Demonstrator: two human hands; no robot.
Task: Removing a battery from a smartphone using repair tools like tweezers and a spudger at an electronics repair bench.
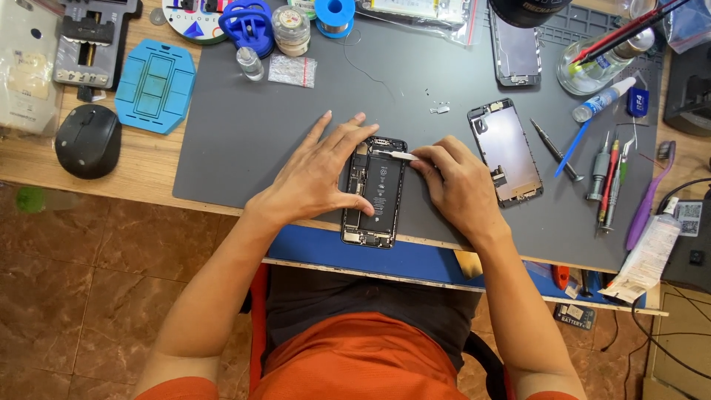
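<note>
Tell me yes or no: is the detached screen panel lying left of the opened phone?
No, the screen panel lies right of the opened phone.

Cluttered repair desk (148, 159) around a grey work mat (252, 126).

Black mouse (88, 140) at far left on bare wood, just beside a blue hexagonal tray (155, 86). Along the top edge: blue suction cup (246, 24), small clear jar (290, 30), solder spool (335, 15), little zip bag (292, 70). Detached screen panel (506, 151) flat on the mat at right, another frame (515, 52) above it. Further right: screwdriver (558, 151), blue spudger (572, 148), glue tube (603, 99), tweezers cluster (609, 181), purple toothbrush (650, 198).
</note>
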